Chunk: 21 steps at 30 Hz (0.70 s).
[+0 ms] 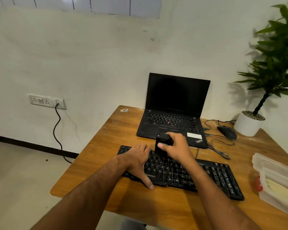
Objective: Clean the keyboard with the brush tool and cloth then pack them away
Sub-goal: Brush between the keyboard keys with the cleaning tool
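The keyboard (pixel 181 171) lies at the front of the bench (pixel 106 146), the laptop (pixel 173 113) behind it. Right of the laptop sit a mouse (pixel 227 132) and plant (pixel 249 123); a bag (pixel 278 183) lies at the right edge.

Bare table (pixel 96 165) lies open left of the keyboard (pixel 219 178); laptop (pixel 173 120) blocks behind, plastic bag (pixel 279 181) crowds right.
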Available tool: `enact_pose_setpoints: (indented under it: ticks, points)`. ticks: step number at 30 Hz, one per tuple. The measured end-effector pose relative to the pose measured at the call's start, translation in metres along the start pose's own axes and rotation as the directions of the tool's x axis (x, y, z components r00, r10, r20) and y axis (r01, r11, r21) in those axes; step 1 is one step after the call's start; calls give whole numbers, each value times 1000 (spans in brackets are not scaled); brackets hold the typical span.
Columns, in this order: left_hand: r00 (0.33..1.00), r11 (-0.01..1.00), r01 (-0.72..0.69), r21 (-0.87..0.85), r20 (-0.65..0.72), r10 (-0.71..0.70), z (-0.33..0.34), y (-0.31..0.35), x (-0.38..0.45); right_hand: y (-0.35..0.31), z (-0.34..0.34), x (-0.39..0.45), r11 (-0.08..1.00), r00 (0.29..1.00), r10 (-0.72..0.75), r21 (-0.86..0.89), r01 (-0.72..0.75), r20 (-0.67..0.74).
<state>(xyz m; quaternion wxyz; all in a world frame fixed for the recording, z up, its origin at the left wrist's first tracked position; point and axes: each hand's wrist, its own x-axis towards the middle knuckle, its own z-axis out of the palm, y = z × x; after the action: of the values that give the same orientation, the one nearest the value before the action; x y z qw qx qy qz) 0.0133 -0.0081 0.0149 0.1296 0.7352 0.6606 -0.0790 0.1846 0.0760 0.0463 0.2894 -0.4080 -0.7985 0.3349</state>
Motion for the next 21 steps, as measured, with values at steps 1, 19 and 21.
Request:
enact_pose_setpoints:
  ticks: [1,19,21]
  points:
    - [1000,1000,1,5,6,-1,0,0,0,2,3,-3,1000,1000,-3,-16,3,24]
    - [1000,1000,11,-6,21,-11,-4,4,-3,3,8,-5,995,992,-42,88,52,-116]
    - [1000,1000,12,-7,21,-12,-4,4,-2,3,3,-8,993,998,-41,111,47,-57]
